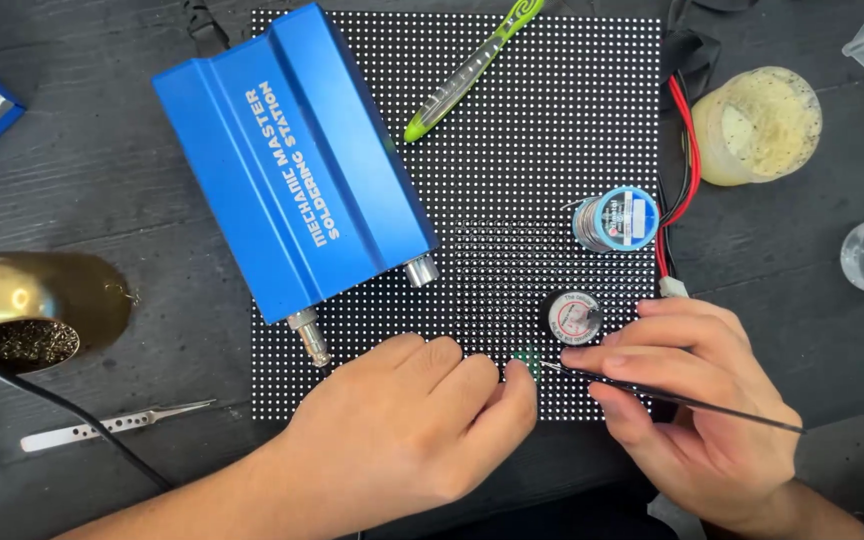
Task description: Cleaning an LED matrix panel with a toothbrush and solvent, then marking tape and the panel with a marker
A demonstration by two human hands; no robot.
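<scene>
My left hand [412, 420] pinches a small green component [525, 360] at the near edge of the black LED matrix panel [532, 150], fingers closed on it. My right hand [682, 390] grips black tweezers [672, 398], fingers clamped on them, with the tips right at the component. I judge the work as only begun: the soldering station [292, 160] sits idle and the solder spool [614, 220] looks untouched. A small round tin [572, 318] stands closed just beyond. The jar [757, 125] holds a yellowish paste; the brass holder [17, 340] holds wire wool.
</scene>
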